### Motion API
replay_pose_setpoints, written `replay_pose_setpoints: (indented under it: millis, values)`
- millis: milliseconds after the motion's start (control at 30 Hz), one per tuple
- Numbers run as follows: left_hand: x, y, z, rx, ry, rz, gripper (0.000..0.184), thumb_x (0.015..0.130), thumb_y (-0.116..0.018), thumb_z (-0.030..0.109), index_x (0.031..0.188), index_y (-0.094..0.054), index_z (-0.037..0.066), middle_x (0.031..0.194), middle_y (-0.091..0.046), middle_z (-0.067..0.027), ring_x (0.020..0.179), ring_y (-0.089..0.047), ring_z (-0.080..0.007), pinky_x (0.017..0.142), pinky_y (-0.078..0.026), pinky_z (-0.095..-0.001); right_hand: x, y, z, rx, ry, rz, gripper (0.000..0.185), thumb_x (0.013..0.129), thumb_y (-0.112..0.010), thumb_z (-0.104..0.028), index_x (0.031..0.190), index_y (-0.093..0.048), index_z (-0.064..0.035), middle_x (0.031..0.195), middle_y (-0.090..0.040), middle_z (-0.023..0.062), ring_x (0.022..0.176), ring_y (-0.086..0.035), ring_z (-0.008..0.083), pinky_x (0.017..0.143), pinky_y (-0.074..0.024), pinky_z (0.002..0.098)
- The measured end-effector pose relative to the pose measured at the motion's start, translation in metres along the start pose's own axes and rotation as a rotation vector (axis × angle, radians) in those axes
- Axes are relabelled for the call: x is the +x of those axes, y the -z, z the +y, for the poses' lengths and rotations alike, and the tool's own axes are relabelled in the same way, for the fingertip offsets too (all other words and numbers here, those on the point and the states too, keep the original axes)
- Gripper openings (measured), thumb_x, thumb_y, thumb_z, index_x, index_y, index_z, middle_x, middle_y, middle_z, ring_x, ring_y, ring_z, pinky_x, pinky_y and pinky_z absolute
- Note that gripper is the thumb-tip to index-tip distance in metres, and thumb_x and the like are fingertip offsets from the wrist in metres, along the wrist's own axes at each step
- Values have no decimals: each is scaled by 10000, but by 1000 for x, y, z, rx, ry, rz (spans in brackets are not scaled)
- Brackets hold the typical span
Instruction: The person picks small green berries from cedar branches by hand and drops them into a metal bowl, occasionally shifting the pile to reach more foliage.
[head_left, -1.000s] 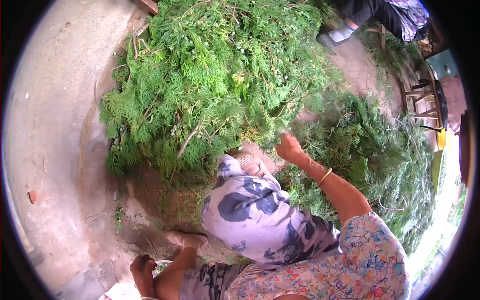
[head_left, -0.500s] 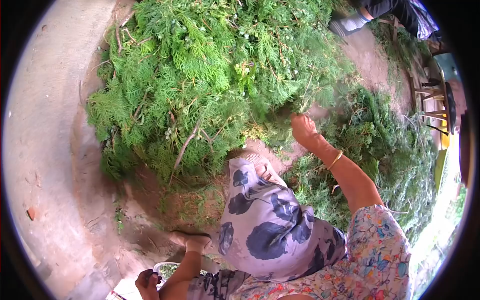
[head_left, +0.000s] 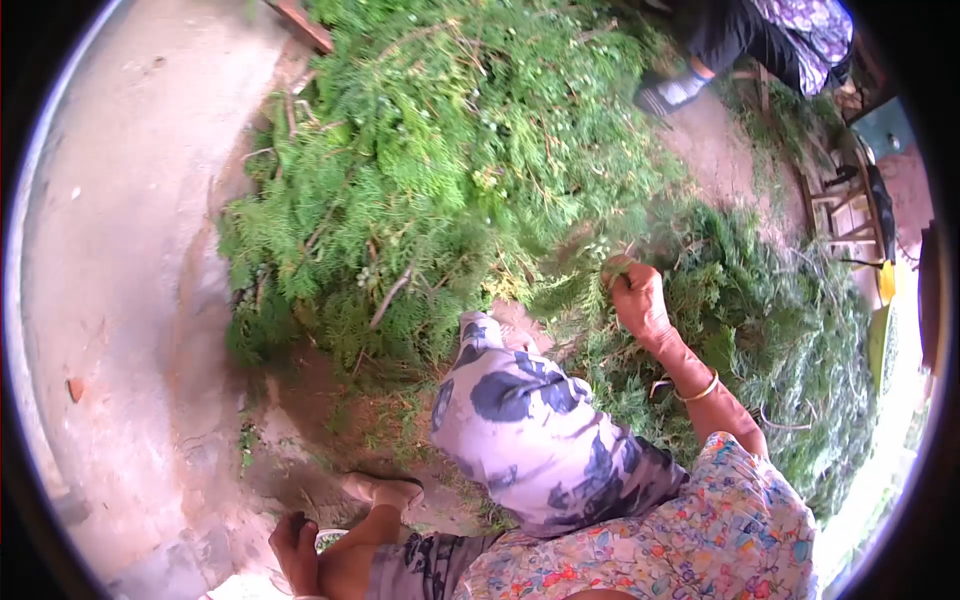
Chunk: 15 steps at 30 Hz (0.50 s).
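A big heap of cut evergreen branches (head_left: pixel 430 170), scaly green sprays with small pale cones, lies before me. My right hand (head_left: pixel 640 300), a bangle on its wrist, is closed around an evergreen sprig (head_left: pixel 590 280) at the heap's near right edge. Blur hides just how the fingers sit on it. Low at the left, my left hand (head_left: pixel 295 550) is curled beside my leg. Its fingertips look dark, and whatever they hold, if anything, cannot be made out. Close to it, the rim of a container (head_left: pixel 328 537) with green bits shows, mostly hidden by my leg.
A second pile of darker branches (head_left: pixel 780 350) spreads to the right. Along the left runs a concrete strip (head_left: pixel 130 250) with a brick fragment (head_left: pixel 75 389). Another person's foot (head_left: pixel 672 92) rests beyond the heap. A wooden chair (head_left: pixel 840 215) stands at the right.
My right hand has moved back toward me and slightly right, turning at the wrist, still closed. The left hand stays low beside my leg. The whole view has shifted.
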<state>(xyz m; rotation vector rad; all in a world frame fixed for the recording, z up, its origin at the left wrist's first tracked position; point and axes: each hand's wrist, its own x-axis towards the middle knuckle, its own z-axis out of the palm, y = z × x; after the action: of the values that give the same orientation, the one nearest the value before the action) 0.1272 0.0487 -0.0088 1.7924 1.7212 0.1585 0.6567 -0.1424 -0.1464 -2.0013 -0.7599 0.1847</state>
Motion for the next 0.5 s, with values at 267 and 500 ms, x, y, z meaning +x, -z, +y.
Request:
replay_pose_setpoints:
  millis: [267, 500]
  values:
    - [-21, -8, 20, 164, -344, 298, 266, 715, -647, 110, 950, -617, -10, 844, -622, -194, 788, -566, -358, 754, -451, -405, 13, 30, -96, 1057, -355, -231, 159, 890, -565, -71, 740, -610, -98, 642, -528, -80, 545, -443, 41, 495, -360, 235]
    - [-106, -46, 146, -643, -445, 136, 125, 802, -615, -6, 916, -618, -59, 778, -651, -99, 650, -618, -133, 604, -498, -232, -36, 62, -150, 1029, -213, -106, 84, 844, -631, -85, 877, -630, -8, 783, -601, -2, 709, -506, 84, 698, -419, 224]
